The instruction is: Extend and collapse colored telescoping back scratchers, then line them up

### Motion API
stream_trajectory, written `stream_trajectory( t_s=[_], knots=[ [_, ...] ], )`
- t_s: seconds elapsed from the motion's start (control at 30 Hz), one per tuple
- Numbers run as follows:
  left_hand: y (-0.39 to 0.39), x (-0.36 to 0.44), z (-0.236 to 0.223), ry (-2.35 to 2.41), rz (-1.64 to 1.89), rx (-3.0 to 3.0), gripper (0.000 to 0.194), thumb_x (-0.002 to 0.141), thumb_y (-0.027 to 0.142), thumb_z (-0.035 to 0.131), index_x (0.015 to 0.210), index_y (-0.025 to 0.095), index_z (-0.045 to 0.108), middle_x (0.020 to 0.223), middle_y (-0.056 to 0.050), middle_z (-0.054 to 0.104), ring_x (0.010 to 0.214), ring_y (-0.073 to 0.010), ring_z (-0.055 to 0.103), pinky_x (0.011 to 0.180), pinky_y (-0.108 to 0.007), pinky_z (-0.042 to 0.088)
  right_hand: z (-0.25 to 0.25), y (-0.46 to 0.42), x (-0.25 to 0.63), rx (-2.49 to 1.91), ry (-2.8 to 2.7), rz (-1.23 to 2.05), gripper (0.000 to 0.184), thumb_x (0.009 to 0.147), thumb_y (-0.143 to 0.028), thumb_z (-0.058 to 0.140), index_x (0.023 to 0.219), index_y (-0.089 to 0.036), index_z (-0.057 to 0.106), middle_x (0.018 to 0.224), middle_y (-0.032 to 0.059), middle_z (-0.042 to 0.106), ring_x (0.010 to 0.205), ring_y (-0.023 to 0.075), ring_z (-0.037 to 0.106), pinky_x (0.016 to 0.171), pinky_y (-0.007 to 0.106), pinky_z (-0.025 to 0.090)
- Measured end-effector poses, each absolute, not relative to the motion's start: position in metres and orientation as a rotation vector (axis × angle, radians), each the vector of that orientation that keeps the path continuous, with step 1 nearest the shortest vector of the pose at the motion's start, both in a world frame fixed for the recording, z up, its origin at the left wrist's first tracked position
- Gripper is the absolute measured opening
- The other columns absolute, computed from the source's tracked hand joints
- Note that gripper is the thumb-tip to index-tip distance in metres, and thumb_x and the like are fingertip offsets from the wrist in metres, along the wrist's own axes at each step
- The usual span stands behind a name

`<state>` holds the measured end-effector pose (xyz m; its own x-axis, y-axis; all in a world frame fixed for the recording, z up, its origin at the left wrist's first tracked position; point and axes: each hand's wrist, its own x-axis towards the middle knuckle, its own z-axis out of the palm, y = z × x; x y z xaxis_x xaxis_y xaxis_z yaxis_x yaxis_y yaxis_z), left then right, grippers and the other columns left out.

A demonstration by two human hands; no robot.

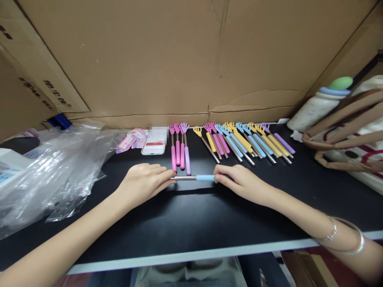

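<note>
Both hands hold a back scratcher [205, 177] level, just above the black tabletop. The fingers of my left hand [146, 181] are closed round the metal rod's left end. At the other end, my right hand [239, 181] pinches the tip of the light-blue grip. No claw shows on it; the left end is hidden by my fingers. Right behind my left hand, three pink back scratchers [178, 153] and a purple one [187, 159] lie side by side, claws away from me. Farther right lies a row of several yellow, pink, blue and purple back scratchers [245, 145], some overlapping.
Clear plastic bags [60, 171] heap up on the left. Pink cards [131, 139] and a phone [154, 145] lie at the back. A white bottle [320, 105] and a brown-handled bag [344, 139] stand at the right. Cardboard [179, 59] walls the rear. The table's front edge [194, 255] is pale.
</note>
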<state>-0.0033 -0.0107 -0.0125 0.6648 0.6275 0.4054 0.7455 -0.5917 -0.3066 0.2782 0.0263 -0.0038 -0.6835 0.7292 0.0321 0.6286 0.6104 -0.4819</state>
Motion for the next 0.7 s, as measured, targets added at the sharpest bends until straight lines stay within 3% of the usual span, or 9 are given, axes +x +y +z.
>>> stream_trajectory(
  t_s=[0.3, 0.7],
  knots=[
    [-0.010, -0.004, -0.018, -1.109, -0.336, -2.421, 0.029, 0.094, 0.037, 0.037, 0.088, 0.023, 0.061, 0.068, 0.003, 0.063, 0.059, -0.0115, 0.057, 0.052, -0.025, 0.030, -0.006, 0.028, 0.278, -1.113, -2.570, 0.705, 0.031, 0.092, -0.038, 0.036, 0.080, -0.019, 0.056, 0.075, 0.0024, 0.061, 0.068, 0.0138, 0.054, 0.065, 0.024, 0.036],
    [-0.008, -0.002, -0.023, -1.231, -0.341, -2.474, 0.035, 0.094, 0.043, 0.032, 0.089, 0.023, 0.061, 0.072, 0.002, 0.066, 0.063, -0.0120, 0.060, 0.053, -0.024, 0.029, -0.008, 0.030, 0.278, -1.135, -2.560, 0.589, 0.029, 0.090, -0.040, 0.041, 0.081, -0.018, 0.057, 0.069, 0.0013, 0.060, 0.057, 0.0111, 0.050, 0.059, 0.022, 0.033]
  ],
)
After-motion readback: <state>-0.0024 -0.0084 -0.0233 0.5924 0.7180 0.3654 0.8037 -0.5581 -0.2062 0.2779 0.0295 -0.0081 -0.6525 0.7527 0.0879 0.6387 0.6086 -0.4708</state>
